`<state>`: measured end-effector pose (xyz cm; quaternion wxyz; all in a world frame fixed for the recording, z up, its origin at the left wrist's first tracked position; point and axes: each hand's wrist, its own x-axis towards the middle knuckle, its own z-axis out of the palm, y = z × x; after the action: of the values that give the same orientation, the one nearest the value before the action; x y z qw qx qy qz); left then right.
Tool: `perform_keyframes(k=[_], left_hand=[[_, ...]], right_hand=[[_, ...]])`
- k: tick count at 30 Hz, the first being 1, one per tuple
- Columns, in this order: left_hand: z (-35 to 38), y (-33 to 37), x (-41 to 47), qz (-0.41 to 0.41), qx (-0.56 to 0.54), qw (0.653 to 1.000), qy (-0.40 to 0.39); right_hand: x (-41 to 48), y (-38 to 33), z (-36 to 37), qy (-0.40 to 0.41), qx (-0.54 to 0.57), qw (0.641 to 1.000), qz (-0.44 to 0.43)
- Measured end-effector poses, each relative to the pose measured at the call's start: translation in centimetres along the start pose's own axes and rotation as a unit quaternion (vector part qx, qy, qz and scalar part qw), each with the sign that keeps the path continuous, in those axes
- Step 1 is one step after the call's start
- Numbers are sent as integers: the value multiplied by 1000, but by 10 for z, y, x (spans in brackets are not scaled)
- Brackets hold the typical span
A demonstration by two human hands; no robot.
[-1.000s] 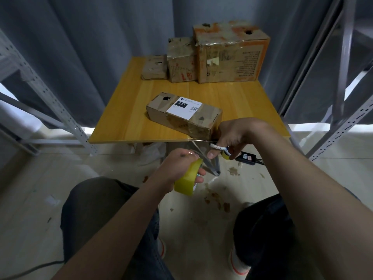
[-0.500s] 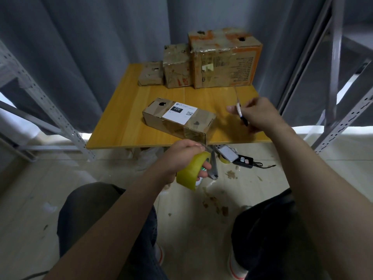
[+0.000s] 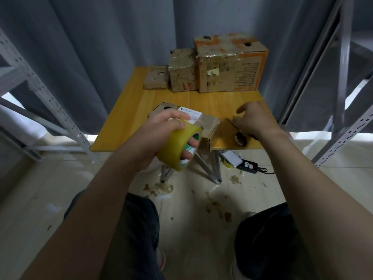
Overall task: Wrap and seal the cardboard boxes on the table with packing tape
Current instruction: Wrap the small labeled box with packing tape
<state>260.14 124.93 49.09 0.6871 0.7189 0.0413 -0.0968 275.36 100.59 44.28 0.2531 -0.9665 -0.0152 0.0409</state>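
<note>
- The near box (image 3: pixel 209 126) lies at the front of the table (image 3: pixel 129 122), its near corner right at the front edge. Bare top lies to its left and behind it.
- My left hand (image 3: pixel 161 128) hangs over that front edge. Its fingers are hooked through the core of the yellow tape roll (image 3: pixel 175 147) and the thumb lies over the outside. The roll is just in front of the box.
- My right hand (image 3: pixel 255 120) is low over the right part of the top, near the right edge, with its fingers drooping. A slim tool (image 3: pixel 232 122) pokes out beneath it, and I cannot tell whether I grip it.
- A small dark round thing (image 3: pixel 241 138) sits by my right wrist near the front edge.
- Half a second ago the roll was below the table edge; it is now up level with the box. My right hand was raised with the tool and has since dropped to the top.
- Along the back edge stand a small box (image 3: pixel 156 78), a middle box (image 3: pixel 182 71) and a large box (image 3: pixel 228 63), touching in a row.
- Grey curtains (image 3: pixel 101 47) hang behind, and metal shelf uprights (image 3: pixel 50 104) flank both sides close in.
- Scraps, a black adapter (image 3: pixel 247 165) and a white device (image 3: pixel 232 158) litter the floor under the table.
</note>
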Motion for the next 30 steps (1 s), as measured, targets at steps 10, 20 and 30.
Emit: perform_keyframes(k=[10,20,30], left_hand=[[-32,1,15,49,10,982,183],[-84,-34,41,53,339,900,269],[-49,-27,13,169,92,976,102]], right_hand=[[-14,-67,36,-135,-11,971,-195],[-6,-67,26,-84,-34,975,-204],[-36,-124,26,-124,297,907,-271]])
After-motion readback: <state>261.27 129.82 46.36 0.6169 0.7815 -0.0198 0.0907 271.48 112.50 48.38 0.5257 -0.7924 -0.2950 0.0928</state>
